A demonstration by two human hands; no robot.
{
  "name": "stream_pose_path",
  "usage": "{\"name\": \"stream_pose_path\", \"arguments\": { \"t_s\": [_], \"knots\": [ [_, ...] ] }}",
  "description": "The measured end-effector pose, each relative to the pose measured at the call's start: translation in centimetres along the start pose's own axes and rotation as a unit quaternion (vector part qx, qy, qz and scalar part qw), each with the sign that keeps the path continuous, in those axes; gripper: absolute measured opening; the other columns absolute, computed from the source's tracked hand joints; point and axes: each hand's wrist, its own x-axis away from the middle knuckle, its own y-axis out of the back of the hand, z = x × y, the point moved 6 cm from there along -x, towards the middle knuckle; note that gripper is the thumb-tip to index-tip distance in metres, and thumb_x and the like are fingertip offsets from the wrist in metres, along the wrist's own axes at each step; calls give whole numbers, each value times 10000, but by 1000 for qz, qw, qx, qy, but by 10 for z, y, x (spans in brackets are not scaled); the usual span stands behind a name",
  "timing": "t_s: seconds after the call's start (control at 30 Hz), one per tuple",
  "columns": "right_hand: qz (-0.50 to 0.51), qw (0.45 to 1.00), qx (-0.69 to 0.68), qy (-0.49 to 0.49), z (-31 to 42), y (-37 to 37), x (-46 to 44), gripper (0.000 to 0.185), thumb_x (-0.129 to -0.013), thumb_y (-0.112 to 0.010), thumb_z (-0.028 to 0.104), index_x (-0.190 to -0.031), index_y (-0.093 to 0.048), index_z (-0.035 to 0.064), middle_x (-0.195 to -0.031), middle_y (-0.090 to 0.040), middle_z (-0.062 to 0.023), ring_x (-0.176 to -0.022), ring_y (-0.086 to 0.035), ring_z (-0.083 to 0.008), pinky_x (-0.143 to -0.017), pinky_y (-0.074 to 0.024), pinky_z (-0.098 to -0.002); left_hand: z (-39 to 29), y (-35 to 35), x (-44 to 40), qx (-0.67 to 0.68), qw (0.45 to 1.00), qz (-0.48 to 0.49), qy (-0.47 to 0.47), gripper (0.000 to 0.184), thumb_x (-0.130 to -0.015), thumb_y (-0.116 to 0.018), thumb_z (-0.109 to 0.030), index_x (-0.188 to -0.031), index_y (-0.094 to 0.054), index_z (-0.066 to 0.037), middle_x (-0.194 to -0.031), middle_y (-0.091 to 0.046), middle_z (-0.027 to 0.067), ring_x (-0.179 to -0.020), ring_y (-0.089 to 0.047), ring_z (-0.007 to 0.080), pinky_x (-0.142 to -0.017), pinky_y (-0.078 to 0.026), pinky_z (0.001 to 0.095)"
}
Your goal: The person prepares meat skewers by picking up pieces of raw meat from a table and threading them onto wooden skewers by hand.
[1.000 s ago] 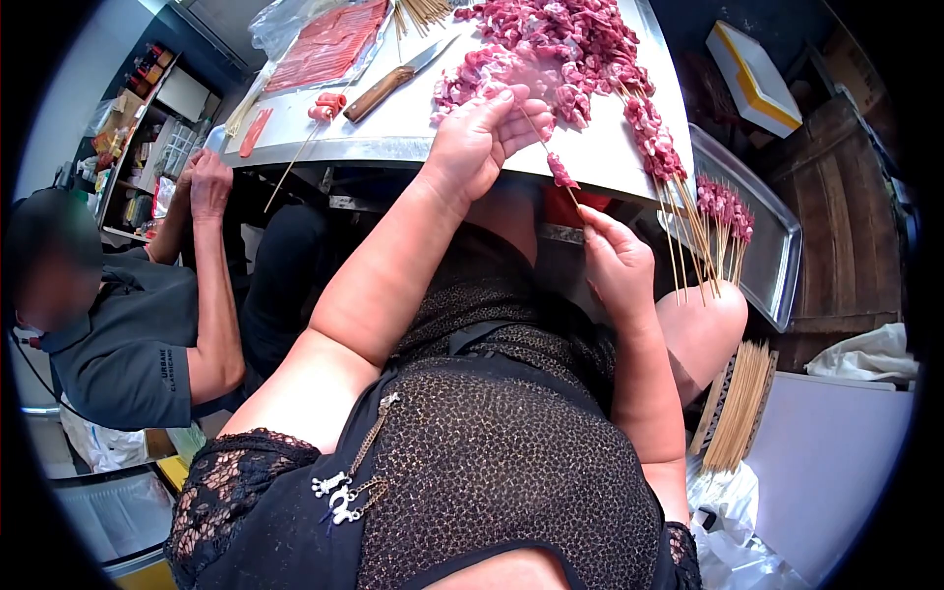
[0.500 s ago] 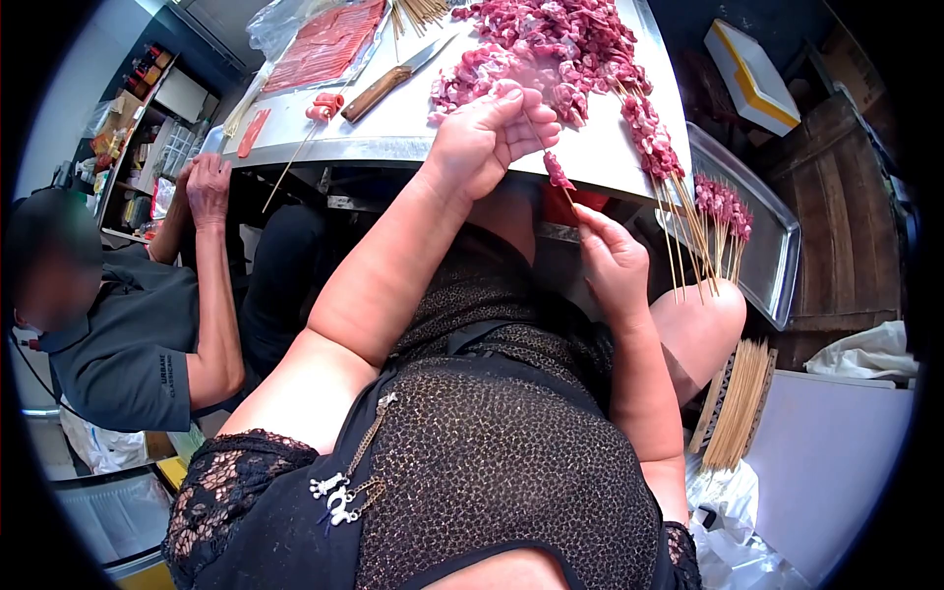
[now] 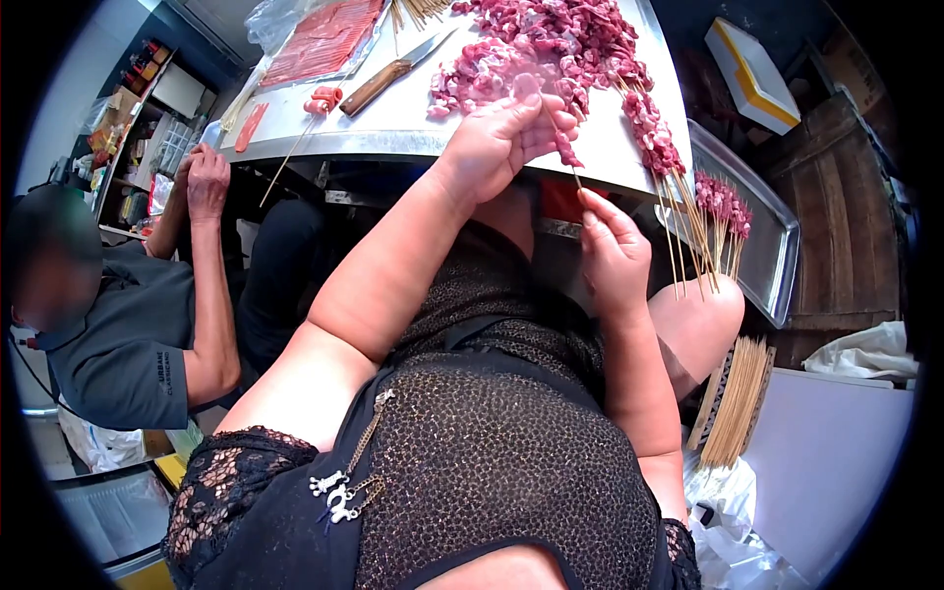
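In my right hand (image 3: 617, 254) a thin wooden skewer (image 3: 578, 179) is pinched near its lower part, pointing up and left. A few small pieces of raw meat (image 3: 567, 149) are threaded on it. My left hand (image 3: 506, 136) is curled palm-up around the skewer's upper end, with a pink meat piece (image 3: 526, 88) at the thumb and fingertips. Just beyond lies a heap of cut raw meat (image 3: 551, 44) on the white table (image 3: 393, 138). Finished-looking meat skewers (image 3: 651, 133) rest at the table's right edge, their bare sticks sticking out toward me.
A knife (image 3: 379, 87) lies left of the heap, near a rolled-meat skewer (image 3: 323, 99) and a bag of sliced meat (image 3: 324, 44). At right, a metal tray (image 3: 772, 261) holds more skewers. Bare sticks (image 3: 737, 403) stand in a box. A person (image 3: 128, 324) sits at left.
Both hands have shifted slightly; my left hand moved right and a little down. The skewer now stands steeper, and a meat piece shows at my left fingertips.
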Motion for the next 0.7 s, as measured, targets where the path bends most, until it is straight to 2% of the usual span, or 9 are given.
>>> {"name": "stream_pose_path", "arguments": {
  "t_s": [0.1, 0.2, 0.27, 0.33, 0.37, 0.47, 0.6, 0.67, 0.7],
  "knots": [
    [-21, 995, 67, 68, 11, 6, -3, 263, -904, -541, 29, -1159, -601, 5, -758, -546, 57, -586, -419, 4, -523, -346, -134, 7, 10, 4, -148, 985, -24, 83, 369, -962, -453, -258, -1129, -557, 55, -1030, -633, 167, -956, -632, 258, -858, -515, 372],
    [-39, 989, 105, 95, 14, 9, -3, 250, -895, -554, 22, -1136, -619, 5, -783, -588, 34, -629, -485, -21, -567, -405, -164, -1, 18, 5, -106, 988, -34, 110, 409, -968, -435, -302, -1129, -554, 54, -1039, -631, 177, -965, -631, 274, -870, -512, 380],
    [-52, 957, 233, 166, 19, 7, 0, 245, -872, -580, 14, -1111, -636, 14, -803, -634, -14, -681, -555, -68, -628, -454, -206, -8, 18, 2, -75, 991, -33, 102, 454, -968, -418, -348, -1123, -546, 59, -1041, -626, 201, -975, -628, 291, -887, -507, 405],
    [-42, 952, 255, 166, 21, 4, 2, 247, -860, -590, 11, -1101, -641, 19, -819, -645, -38, -699, -573, -85, -648, -464, -218, -20, 15, -2, -21, 999, -33, 29, 409, -966, -436, -306, -1109, -538, 63, -1034, -620, 228, -983, -625, 302, -899, -502, 429],
    [-34, 946, 278, 166, 23, 2, 2, 248, -847, -601, 8, -1091, -647, 25, -834, -657, -62, -716, -592, -102, -669, -473, -230, -27, 9, 0, -57, 997, -53, 6, 338, -962, -458, -237, -1097, -529, 65, -1020, -619, 237, -963, -632, 303, -889, -513, 428],
    [-28, 940, 295, 172, 26, -1, 4, 254, -841, -604, 7, -1089, -649, 34, -828, -653, -70, -693, -587, -107, -655, -469, -222, -31, 12, -2, -101, 992, -58, -40, 291, -952, -475, -176, -1107, -521, 66, -1020, -620, 230, -943, -641, 305, -866, -529, 413],
    [-35, 946, 280, 163, 23, 3, 3, 252, -848, -599, 11, -1093, -649, 36, -858, -666, -68, -722, -596, -94, -676, -476, -220, -38, 10, -1, -101, 991, -71, -57, 291, -970, -420, -167, -1100, -514, 76, -1014, -621, 223, -927, -645, 308, -851, -534, 406],
    [-35, 962, 260, 71, 18, 4, 3, 249, -854, -596, 14, -1097, -647, 33, -901, -677, -71, -769, -606, -82, -708, -482, -218, -39, 6, 1, -99, 992, -66, -53, 296, -975, -396, -166, -1098, -514, 76, -1018, -619, 225, -934, -642, 311, -855, -531, 410],
    [-35, 962, 260, 71, 17, 4, 3, 249, -854, -596, 14, -1097, -647, 33, -901, -677, -71, -769, -606, -82, -708, -482, -218, -38, 4, 1, -98, 992, -60, -48, 304, -979, -372, -165, -1097, -514, 76, -1021, -618, 227, -941, -639, 315, -860, -527, 415]
  ]
}}
